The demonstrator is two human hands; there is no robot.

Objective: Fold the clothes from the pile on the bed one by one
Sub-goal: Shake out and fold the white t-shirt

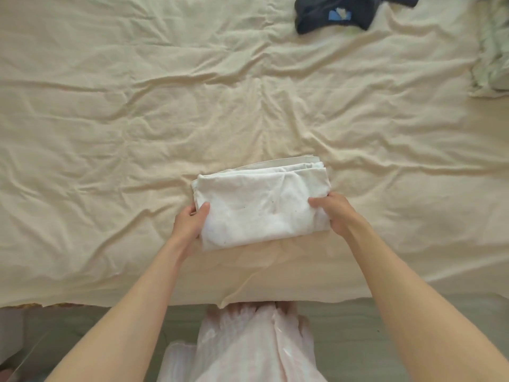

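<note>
No readable writing anywhere. Folded white cotton garment [261,205] near front edge of wrinkled cream bedsheet [137,106]. Left hand [190,224] and right hand [334,213] grip its sides, thumbs on top, forearms extended.

A home bedroom: a bed [137,106] under a rumpled cream sheet, with loose clothes [330,15].
</note>
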